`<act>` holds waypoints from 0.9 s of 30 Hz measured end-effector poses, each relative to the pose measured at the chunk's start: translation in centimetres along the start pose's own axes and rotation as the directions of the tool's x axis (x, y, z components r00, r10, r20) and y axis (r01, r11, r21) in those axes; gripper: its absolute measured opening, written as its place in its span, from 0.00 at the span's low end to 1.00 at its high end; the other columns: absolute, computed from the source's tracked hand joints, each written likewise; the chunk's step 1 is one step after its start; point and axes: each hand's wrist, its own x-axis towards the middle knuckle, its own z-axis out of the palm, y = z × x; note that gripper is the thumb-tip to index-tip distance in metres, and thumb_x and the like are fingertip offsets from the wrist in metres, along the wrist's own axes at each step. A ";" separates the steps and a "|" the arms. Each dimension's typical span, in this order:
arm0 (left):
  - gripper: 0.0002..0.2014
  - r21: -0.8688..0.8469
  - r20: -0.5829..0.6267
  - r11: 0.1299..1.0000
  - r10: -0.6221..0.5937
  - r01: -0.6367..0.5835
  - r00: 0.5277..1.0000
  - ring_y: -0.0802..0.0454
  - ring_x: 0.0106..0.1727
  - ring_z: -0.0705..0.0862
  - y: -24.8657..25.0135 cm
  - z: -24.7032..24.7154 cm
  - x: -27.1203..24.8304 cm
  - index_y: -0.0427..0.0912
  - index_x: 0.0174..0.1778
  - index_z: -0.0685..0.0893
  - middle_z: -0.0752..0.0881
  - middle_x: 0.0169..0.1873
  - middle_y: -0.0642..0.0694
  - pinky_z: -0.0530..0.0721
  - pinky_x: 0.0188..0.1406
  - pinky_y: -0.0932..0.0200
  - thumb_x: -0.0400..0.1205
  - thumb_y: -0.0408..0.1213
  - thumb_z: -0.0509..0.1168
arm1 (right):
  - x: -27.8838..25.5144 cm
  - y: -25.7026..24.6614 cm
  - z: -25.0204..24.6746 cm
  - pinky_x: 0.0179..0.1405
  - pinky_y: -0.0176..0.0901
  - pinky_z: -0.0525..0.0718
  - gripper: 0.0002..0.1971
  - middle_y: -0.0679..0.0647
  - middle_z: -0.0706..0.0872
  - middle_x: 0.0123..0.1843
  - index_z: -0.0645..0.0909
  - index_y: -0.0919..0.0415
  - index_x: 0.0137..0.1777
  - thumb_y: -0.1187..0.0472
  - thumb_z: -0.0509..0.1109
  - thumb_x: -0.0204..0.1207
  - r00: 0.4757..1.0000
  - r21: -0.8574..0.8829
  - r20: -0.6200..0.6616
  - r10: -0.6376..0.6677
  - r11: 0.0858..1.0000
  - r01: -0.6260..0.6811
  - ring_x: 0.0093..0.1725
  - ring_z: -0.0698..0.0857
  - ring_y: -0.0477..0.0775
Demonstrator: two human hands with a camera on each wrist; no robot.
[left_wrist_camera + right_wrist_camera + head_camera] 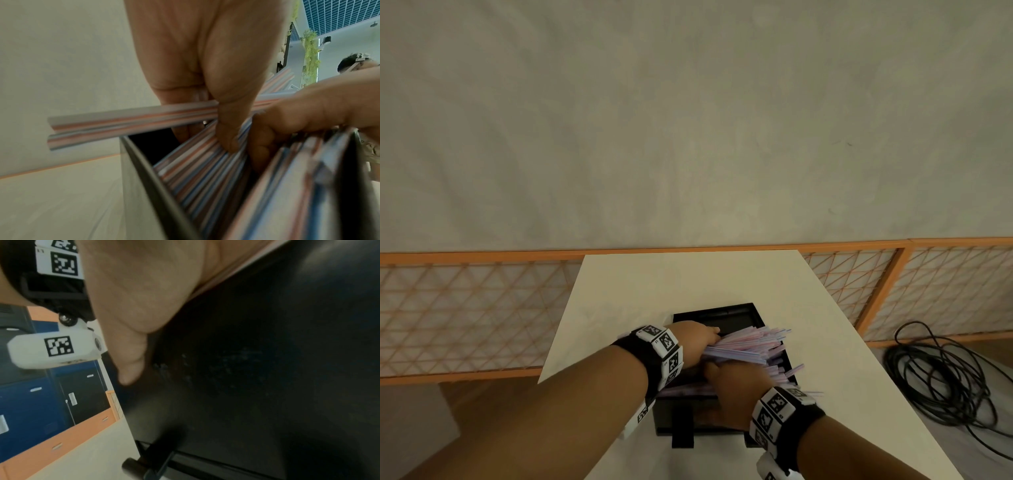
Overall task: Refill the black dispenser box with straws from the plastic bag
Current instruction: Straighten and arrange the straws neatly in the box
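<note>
Both of my hands are down in the open black dispenser box point(722, 411), which sits near the front edge of the white worktop point(619, 291), toward its middle. Closest to me, my right hand point(736, 380) reaches into the box among the straws point(750, 346). The left wrist view shows its fingers point(265, 146) curled into the striped bundle, so I judge that it grips some of them. The right wrist view gives only palm and dark box wall.

Just beyond it, my left hand point(697, 339) clasps a thick sheaf of the pink, blue and white straws, thumb point(230, 123) pressed across them. Two straws point(127, 120) stick out sideways over the box's left wall.

The refill looks well advanced: many straws already lie inside the box. But the sheaf lies skewed, with its far ends fanned past the right rim and a few loose ones poking over the near right corner. Left to do, as I judge it: square the bundle, seat it flat and gather the strays. The raised lid point(722, 317) at the far end is not yet shut.

I can find no plastic bag in any view. Beyond the worktop's far edge runs an orange mesh fence point(482, 308); a coil of black cable point(945, 377) lies on the floor to the right.
</note>
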 end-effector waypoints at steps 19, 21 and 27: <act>0.36 0.046 0.056 0.999 -0.011 0.009 0.998 0.46 0.84 0.60 0.9 -0.7 -0.8 0.40 0.83 0.61 0.55 0.85 0.41 0.60 0.80 0.57 0.79 0.38 0.67 | -0.1 -0.3 -0.8 0.45 0.53 0.88 0.19 0.56 0.88 0.54 0.85 0.59 0.51 0.54 0.53 0.78 0.989 -0.133 -0.001 -0.151 0.980 0.149 0.50 0.88 0.62; 0.41 0.047 0.084 0.999 -0.026 0.022 0.996 0.47 0.84 0.59 0.6 -0.6 -0.8 0.41 0.84 0.58 0.52 0.85 0.43 0.62 0.80 0.57 0.76 0.40 0.71 | -0.8 -1.0 -1.5 0.49 0.53 0.84 0.20 0.58 0.86 0.60 0.83 0.60 0.58 0.48 0.55 0.81 0.995 -0.081 -0.008 -0.099 0.992 0.098 0.54 0.85 0.65; 0.44 0.175 0.051 0.984 -0.043 0.033 0.998 0.38 0.76 0.73 0.4 0.9 -0.1 0.43 0.84 0.54 0.50 0.85 0.43 0.75 0.74 0.47 0.77 0.48 0.70 | -1.3 -2.3 -2.1 0.59 0.54 0.80 0.22 0.64 0.85 0.60 0.80 0.68 0.63 0.50 0.60 0.81 0.979 -0.105 0.204 0.013 0.994 0.009 0.60 0.83 0.67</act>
